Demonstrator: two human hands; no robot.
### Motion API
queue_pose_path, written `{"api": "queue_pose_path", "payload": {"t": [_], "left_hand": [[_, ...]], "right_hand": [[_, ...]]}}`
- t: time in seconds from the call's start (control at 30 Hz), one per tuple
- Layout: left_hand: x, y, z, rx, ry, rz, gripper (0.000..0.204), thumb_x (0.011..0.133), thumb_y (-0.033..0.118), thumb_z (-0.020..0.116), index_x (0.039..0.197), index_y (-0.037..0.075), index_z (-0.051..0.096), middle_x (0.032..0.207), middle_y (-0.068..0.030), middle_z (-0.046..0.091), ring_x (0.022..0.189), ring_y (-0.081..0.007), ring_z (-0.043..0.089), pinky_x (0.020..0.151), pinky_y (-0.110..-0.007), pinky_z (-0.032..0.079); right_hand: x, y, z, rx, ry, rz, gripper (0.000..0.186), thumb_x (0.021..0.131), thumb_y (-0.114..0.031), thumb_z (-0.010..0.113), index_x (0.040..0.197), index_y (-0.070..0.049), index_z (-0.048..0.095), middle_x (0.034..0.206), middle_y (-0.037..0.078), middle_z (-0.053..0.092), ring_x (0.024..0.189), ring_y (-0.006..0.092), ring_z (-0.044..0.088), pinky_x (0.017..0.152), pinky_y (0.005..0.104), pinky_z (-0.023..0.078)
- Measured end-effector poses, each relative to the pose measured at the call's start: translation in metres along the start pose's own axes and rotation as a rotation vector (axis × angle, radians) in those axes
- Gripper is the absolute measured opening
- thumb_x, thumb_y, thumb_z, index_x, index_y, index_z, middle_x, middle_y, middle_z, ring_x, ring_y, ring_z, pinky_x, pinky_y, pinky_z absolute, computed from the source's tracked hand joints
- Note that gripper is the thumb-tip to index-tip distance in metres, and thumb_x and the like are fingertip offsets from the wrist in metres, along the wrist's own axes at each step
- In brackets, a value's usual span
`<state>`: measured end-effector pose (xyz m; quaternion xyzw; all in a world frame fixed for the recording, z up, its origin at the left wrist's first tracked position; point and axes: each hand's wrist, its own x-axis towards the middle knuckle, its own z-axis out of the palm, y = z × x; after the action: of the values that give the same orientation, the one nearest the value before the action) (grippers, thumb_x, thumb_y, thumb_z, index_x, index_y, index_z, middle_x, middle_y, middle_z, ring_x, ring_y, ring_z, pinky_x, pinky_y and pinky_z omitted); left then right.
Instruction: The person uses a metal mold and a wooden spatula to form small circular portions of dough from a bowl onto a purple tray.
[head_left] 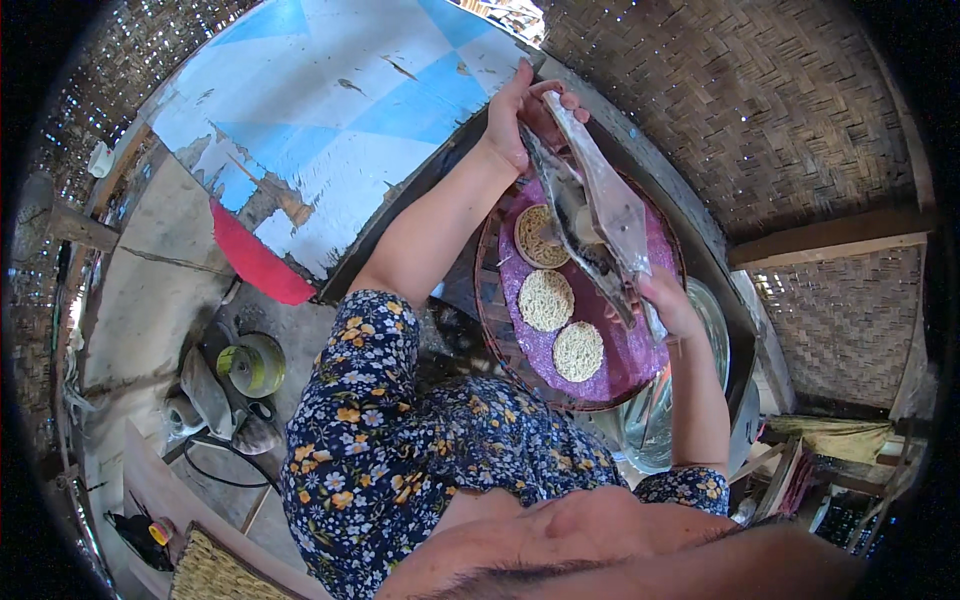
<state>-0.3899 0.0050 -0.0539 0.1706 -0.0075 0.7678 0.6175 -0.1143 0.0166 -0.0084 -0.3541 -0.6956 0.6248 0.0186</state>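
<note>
Both my hands grip a long two-part hand press (pixel 605 195), its two flat, worn arms slanting from upper left to lower right. At the upper end my left hand (pixel 520 110) is closed around the arms. My right hand (pixel 668 303) is closed around the lower end. A short pale piece (pixel 588 224) shows between the arms. Below the press is a round woven tray (pixel 489 318) lined with purple sheeting (pixel 540 360). On the sheeting lie two pale round cakes of thin strands, one (pixel 546 300) above the other (pixel 578 351). A browner, rimmed disc (pixel 535 238) is partly under the press.
A large clear plastic tub (pixel 650 430) stands beside the tray, at its lower right. Blue-and-white sheeting with torn patches covers a table (pixel 400 100) at the far left. Woven bamboo walls (pixel 780 120) rise on the right. A green tape roll (pixel 252 365) lies low on the left.
</note>
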Motion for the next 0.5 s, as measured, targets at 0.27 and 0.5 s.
{"api": "queue_pose_path", "payload": {"t": [0.27,0.5], "left_hand": [[-0.002,-0.019,-0.016,-0.136,-0.045,-0.088,0.052,0.080,0.054,0.042,0.072,0.006,0.060,0.074,-0.0108,0.058,0.081,-0.0316,0.055,0.070,-0.042,0.045],[-0.033,-0.030,0.025,1.200,-0.387,-0.117,0.054,0.073,0.015,0.062,0.119,0.000,0.040,0.117,-0.0107,0.049,0.106,-0.0176,0.047,0.089,-0.030,0.039]], "right_hand": [[-0.023,-0.006,-0.001,0.021,0.031,0.027,0.056,0.072,-0.043,0.057,0.100,0.004,0.052,0.077,0.013,0.060,0.063,0.0181,0.060,0.053,0.0274,0.048],[-0.023,-0.006,0.004,0.199,0.122,-0.225,0.088,0.064,-0.060,0.058,0.120,0.005,0.036,0.102,0.012,0.052,0.089,0.0191,0.053,0.073,0.0298,0.043]]}}
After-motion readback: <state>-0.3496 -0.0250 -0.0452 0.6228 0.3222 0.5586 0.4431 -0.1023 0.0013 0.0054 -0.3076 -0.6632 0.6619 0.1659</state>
